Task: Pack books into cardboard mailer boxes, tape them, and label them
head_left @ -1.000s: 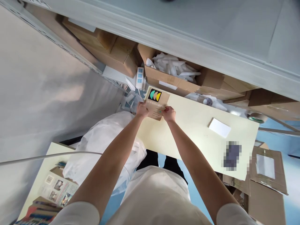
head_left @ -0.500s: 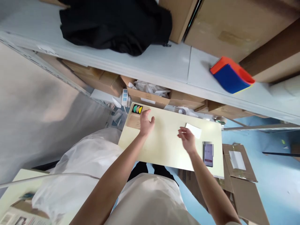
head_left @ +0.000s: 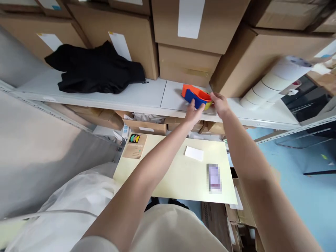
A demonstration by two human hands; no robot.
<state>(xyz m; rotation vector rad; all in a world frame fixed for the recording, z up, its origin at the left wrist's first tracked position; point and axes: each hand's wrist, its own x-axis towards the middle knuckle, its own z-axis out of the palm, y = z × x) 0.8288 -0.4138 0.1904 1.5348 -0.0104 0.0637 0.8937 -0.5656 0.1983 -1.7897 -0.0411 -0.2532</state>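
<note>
Two bare hands meet at an open orange-and-blue holder (head_left: 194, 99) on a grey shelf (head_left: 136, 98), in the forward-and-down head view. The left hand (head_left: 193, 114) sets its fingertips against the near blue wall; the right hand (head_left: 219, 103) is at the yellow-edged right end (how firmly either one grips cannot be told from here). The holder lies close to the shelf's front edge, before a cardboard box (head_left: 183, 64), with a black garment (head_left: 97, 70) to the left and white rolls (head_left: 266, 85) to the right.

Below, the worktop (head_left: 178, 182) carries a brown booklet (head_left: 135, 148), a small white stack (head_left: 194, 153) and a partly pixelated phone (head_left: 214, 176). The likeliest mishap is a drop: an uneven pull from the two sides could tip the holder over the edge, onto the worktop. A wide swing of the right arm might also topple the rolls, which lean in a column.
</note>
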